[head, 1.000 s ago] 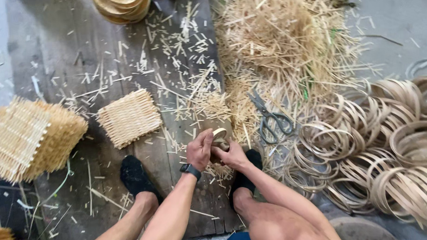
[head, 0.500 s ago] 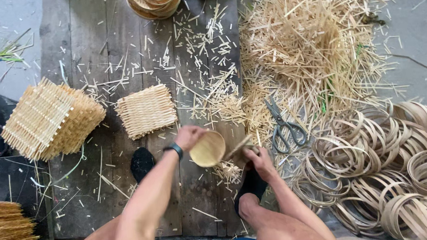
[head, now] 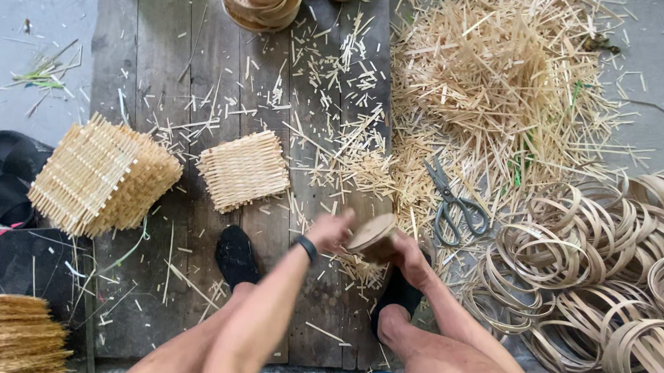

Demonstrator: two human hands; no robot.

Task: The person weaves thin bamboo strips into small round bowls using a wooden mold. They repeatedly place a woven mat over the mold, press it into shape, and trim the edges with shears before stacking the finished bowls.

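A small round bamboo piece (head: 373,236) with a woven face is held between both hands just above the wooden boards (head: 196,81). My left hand (head: 331,231), with a black wristband, grips its left side. My right hand (head: 410,259) holds it from the right and below. The round piece is tilted, its flat face turned up and to the left. Both feet in black shoes rest on the boards beneath my hands.
A flat woven square mat (head: 244,170) lies left of the hands, a stack of woven mats (head: 100,176) farther left. Scissors (head: 451,203) lie to the right beside a heap of bamboo offcuts (head: 505,77). Several bamboo hoops (head: 600,265) pile at right. Stacked round baskets (head: 263,5) sit at top.
The round piece has been turned and tilted between the hands. My left hand shifted from its top to its left side, and the view has drifted slightly.
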